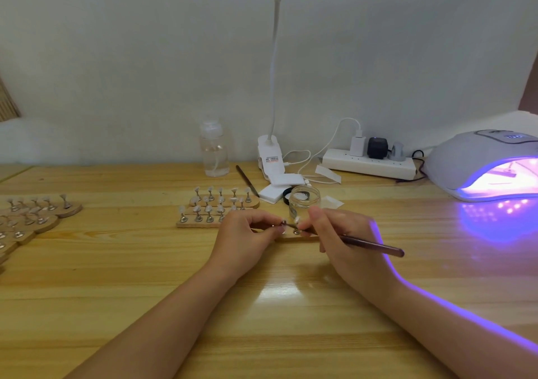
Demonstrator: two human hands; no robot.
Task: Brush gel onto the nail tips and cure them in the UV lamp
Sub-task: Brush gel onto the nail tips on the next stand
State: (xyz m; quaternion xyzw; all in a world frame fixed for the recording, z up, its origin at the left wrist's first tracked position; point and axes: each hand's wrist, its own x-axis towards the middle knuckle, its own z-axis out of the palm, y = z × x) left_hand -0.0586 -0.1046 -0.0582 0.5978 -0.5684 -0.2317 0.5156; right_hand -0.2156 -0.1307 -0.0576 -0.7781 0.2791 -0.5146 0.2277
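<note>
1. Our left hand (247,230) pinches a nail tip (283,223) on its stand above the surface (262,306).
2. Our right hand (334,230) grips the brush (369,244), its fingers curled round it.
3. We should stroke thinly, then cure in the lit UV lamp (477,160) at right.

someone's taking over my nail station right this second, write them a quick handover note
Left hand pinches a small nail-tip stand. Right hand holds the brush, bristle end at that tip.
Open gel jar sits just behind the hands; more tips wait on wooden strips centre and far left.
UV lamp on the right is lit, with something inside that looks like a strip curing.
Left to do: finish this tip, coat the rest, cure them.
</note>
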